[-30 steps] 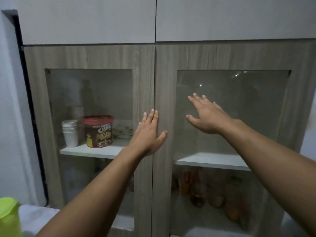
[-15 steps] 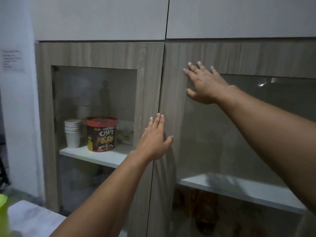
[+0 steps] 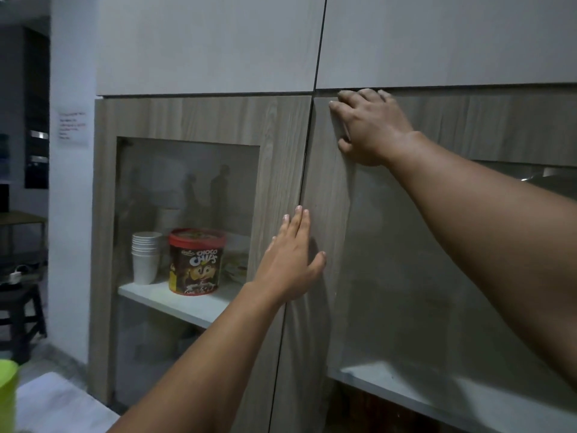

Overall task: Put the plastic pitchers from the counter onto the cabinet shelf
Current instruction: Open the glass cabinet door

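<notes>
Right hand (image 3: 371, 126): fingers hooked over the top edge of the right cabinet door (image 3: 327, 214) at its upper inner corner, thumb against the door face below. It has hold of the door edge only; whether the door has parted from the frame cannot be told. Arm extended up and forward, entering from 4 o'clock.

Left hand (image 3: 292, 264): laid flat and open, fingers together and pointing to 12 o'clock, thumb spread to 3 o'clock. It rests across the seam between the two doors and holds nothing. Forearm rises from 7 o'clock.

Left cabinet door (image 3: 199, 120): shut. Behind its glass, on a white shelf (image 3: 175, 303), a stack of paper cups (image 3: 145, 257) stands just beside a red-lidded cereal tub (image 3: 196, 260).

Right shelf (image 3: 406, 384): visible through the glass, apparently bare where seen.

Plastic pitcher (image 3: 7, 398): one green edge only, at 8 o'clock of the view, blurred, on the counter (image 3: 62, 404). No pitcher is on a shelf.

Assessment: the step in hand appears to be opening the right door. The pitcher is likely light, rigid and smooth-walled; if empty, one hand should suffice. No handle shows; taking it by a handle, or round the body below the rim, seems soundest.
</notes>
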